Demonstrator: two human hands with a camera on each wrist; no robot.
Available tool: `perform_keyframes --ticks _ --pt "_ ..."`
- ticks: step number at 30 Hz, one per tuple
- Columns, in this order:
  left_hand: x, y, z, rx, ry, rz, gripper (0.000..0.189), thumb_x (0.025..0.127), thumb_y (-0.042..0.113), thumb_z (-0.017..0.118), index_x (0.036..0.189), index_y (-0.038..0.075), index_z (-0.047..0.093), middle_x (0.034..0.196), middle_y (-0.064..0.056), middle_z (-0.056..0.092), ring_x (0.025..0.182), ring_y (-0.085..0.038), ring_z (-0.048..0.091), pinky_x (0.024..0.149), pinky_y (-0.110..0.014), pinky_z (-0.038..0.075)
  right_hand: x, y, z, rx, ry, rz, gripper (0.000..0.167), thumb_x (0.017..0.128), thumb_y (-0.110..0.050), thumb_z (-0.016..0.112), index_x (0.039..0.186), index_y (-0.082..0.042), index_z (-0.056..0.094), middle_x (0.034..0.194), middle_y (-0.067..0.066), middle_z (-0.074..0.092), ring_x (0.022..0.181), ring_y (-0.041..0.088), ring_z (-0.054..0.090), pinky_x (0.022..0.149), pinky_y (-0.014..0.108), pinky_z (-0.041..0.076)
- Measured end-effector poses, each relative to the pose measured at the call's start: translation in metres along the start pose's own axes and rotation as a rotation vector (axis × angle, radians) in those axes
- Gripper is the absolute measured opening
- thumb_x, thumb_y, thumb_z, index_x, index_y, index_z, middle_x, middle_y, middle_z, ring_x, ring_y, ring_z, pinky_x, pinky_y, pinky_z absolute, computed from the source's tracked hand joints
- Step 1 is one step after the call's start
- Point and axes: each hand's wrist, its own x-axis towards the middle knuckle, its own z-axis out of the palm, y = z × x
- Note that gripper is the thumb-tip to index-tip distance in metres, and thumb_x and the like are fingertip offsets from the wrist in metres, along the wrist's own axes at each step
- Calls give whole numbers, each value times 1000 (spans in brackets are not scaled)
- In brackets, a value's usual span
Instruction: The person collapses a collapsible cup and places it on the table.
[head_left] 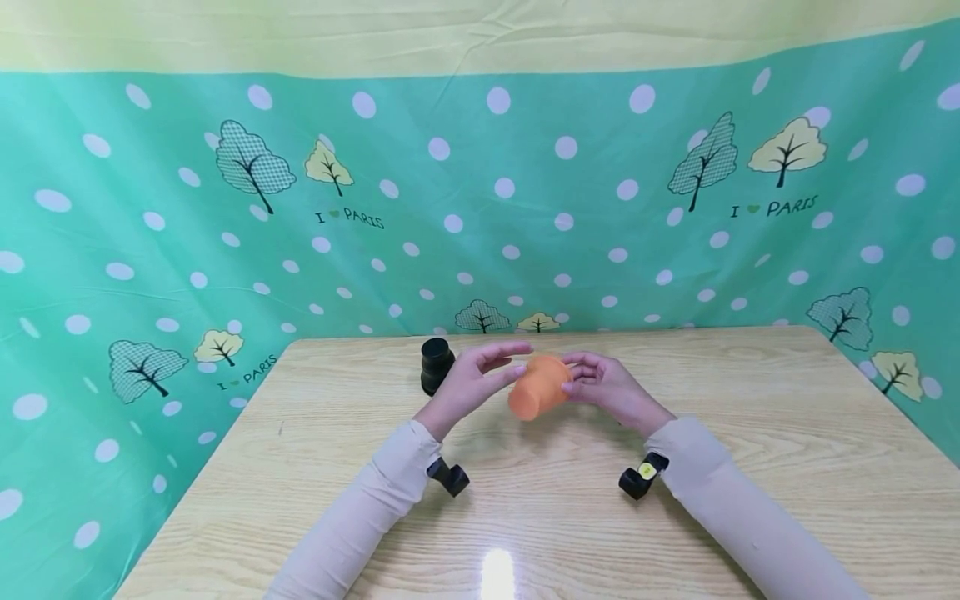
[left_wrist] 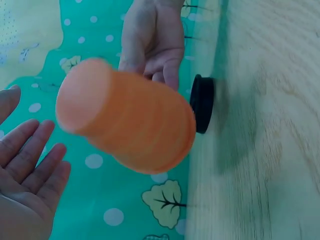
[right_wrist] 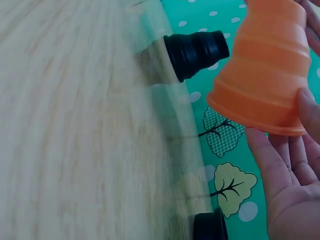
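Note:
An orange stepped cup (head_left: pixel 542 386), likely of the collapsible kind, is held tilted above the table, its narrow base toward the left and its wide rim toward the right. My right hand (head_left: pixel 611 390) pinches the rim, thumb on the outer wall and fingers at the edge, as the right wrist view shows. My left hand (head_left: pixel 480 379) is beside the narrow end with its fingers spread loosely; in the left wrist view its fingers (left_wrist: pixel 30 155) are apart from the cup. Behind the left hand, a black stepped cup (head_left: pixel 437 365) stands upside down on the table.
A short black round piece (left_wrist: pixel 202 104) sits on the wooden table (head_left: pixel 540 517) beyond the orange cup; the right wrist view catches a black piece (right_wrist: pixel 210 226) at its bottom edge. A green dotted cloth (head_left: pixel 480 208) hangs behind the table's far edge.

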Motion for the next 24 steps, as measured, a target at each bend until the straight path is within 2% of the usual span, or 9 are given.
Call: perform_keyframes --ticks 7,12,19,24 --pt "4 -9 -3 1 -31 -5 38 91 18 65 125 3 59 127 -10 60 121 -21 52 105 -39 39 -2 1 0 -134 -58 -77 50 83 -6 71 127 7 49 100 6 64 90 14 63 84 36 54" --pt "5 -15 -2 -5 -75 -45 41 89 16 66 127 2 58 128 -12 59 121 -22 52 105 -39 39 -3 -1 1 -145 -106 -140 49 83 -4 70 125 8 50 104 5 64 94 13 63 82 29 54" --pt "5 -20 2 0 -167 -121 39 89 20 67 125 7 60 120 -7 63 106 -16 61 88 -30 51 -5 -6 2 -152 -153 -183 47 83 -6 71 124 7 52 105 2 65 96 14 63 82 29 54" --pt "3 -22 3 -26 -187 -118 30 87 17 69 113 3 65 102 -6 68 90 -13 63 80 -28 53 -6 -6 1 -162 -179 -212 45 83 -5 70 123 7 53 105 2 65 96 15 63 82 31 54"
